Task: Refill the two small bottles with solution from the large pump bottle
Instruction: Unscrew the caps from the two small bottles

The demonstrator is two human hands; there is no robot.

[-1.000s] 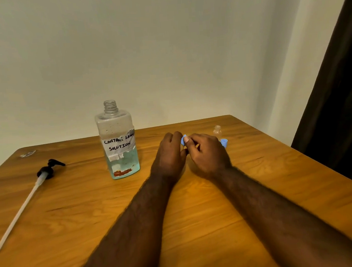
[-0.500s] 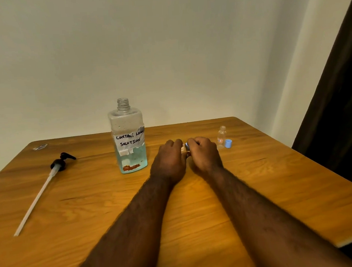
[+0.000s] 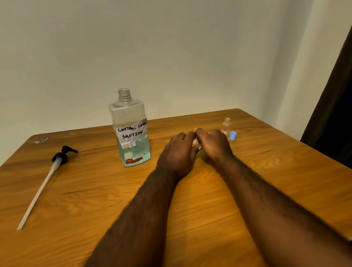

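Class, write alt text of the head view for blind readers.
A left hand and right hand grip a small half-hidden object at a wooden table. Nearby: an uncapped large bottle, its pump lying left, a small open bottle, a blue cap.

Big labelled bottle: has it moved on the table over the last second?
No. The big labelled bottle stands just as far from the detached pump and the back edge of the table; only the camera shifted.

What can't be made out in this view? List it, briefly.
Head view, all three:
1. The item pinched between left hand and right hand: their fingers cover nearly all of it.
2. Small bottle: fill level and label print too small.
3. Scrap at the far left: too small, blurred.
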